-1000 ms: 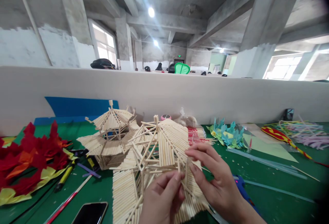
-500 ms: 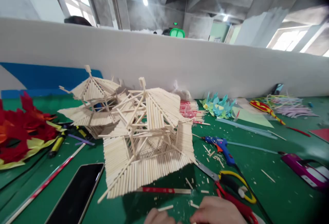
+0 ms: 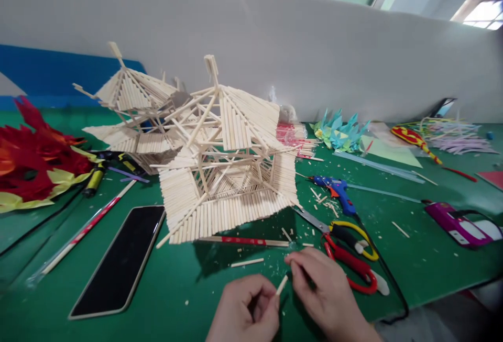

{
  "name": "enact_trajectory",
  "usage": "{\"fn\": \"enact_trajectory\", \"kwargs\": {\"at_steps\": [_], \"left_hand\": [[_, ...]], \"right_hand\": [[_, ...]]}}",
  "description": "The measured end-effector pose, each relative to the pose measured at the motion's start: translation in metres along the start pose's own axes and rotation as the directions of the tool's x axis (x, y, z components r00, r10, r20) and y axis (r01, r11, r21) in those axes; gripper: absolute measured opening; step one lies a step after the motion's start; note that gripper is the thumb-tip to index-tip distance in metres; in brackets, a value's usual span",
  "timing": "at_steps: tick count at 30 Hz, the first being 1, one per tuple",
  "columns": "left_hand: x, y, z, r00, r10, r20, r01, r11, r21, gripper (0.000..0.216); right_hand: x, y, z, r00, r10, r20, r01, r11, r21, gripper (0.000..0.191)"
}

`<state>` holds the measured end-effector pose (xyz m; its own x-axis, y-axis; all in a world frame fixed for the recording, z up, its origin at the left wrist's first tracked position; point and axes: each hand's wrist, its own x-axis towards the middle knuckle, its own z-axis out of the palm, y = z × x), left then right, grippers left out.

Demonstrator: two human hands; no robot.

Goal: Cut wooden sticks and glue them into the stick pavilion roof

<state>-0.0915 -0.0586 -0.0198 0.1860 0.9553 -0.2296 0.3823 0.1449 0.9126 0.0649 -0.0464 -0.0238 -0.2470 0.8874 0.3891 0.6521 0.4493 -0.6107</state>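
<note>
1. The left hand [image 3: 243,310] has its fingers clamped on a short stick [image 3: 281,285], low over the near table [image 3: 176,289].
2. The right hand [image 3: 328,295] has its fingers bunched at the stick's tip; whether they grip it is unclear.
3. A firm pinch low on the stick seems wisest, as it looks easy to drop.

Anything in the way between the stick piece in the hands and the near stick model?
Nothing upright. Between the short stick, pinched in the left hand beside the right hand, and the model, only a loose stick and a red-banded stick lie flat on the mat.
</note>
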Motion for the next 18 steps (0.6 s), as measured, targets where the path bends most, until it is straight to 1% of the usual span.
{"fn": "enact_trajectory", "kwargs": {"at_steps": [1,3,5,7,8,10,13,16,18], "left_hand": [[0.000,0.004,0.000,0.997,-0.081,0.017,0.082,0.994,-0.077,0.018],[0.001,0.010,-0.002,0.985,-0.168,0.042,0.172,0.971,-0.166,0.020],[0.002,0.012,-0.003,0.980,-0.192,0.054,0.199,0.956,-0.214,0.020],[0.004,0.012,-0.004,0.978,-0.200,0.066,0.210,0.946,-0.247,0.019],[0.004,0.012,-0.004,0.978,-0.199,0.070,0.210,0.943,-0.259,0.019],[0.005,0.012,-0.004,0.980,-0.185,0.067,0.197,0.944,-0.264,0.019],[0.004,0.012,-0.004,0.986,-0.160,0.047,0.166,0.961,-0.223,0.019],[0.002,0.009,-0.006,0.986,-0.152,0.076,0.161,0.976,-0.146,0.017],[0.000,0.006,-0.007,0.982,-0.150,0.113,0.161,0.982,-0.098,0.015]], "right_hand": [[0.001,0.000,-0.003,0.997,0.076,0.028,-0.077,0.996,0.045,0.016],[0.001,0.000,-0.008,0.975,0.192,0.111,-0.205,0.971,0.120,0.018],[-0.001,-0.001,-0.010,0.953,0.245,0.180,-0.274,0.949,0.158,0.024],[-0.003,-0.003,-0.008,0.945,0.264,0.194,-0.298,0.938,0.174,0.025],[-0.004,-0.003,-0.007,0.944,0.270,0.191,-0.305,0.934,0.186,0.022],[-0.003,-0.004,-0.004,0.947,0.259,0.188,-0.297,0.931,0.213,0.012],[0.001,-0.007,-0.005,0.961,0.185,0.205,-0.227,0.952,0.204,0.013],[0.003,-0.010,-0.008,0.960,0.087,0.266,-0.126,0.983,0.133,0.016],[0.001,-0.011,-0.007,0.958,0.024,0.285,-0.035,0.999,0.035,0.017]]}}
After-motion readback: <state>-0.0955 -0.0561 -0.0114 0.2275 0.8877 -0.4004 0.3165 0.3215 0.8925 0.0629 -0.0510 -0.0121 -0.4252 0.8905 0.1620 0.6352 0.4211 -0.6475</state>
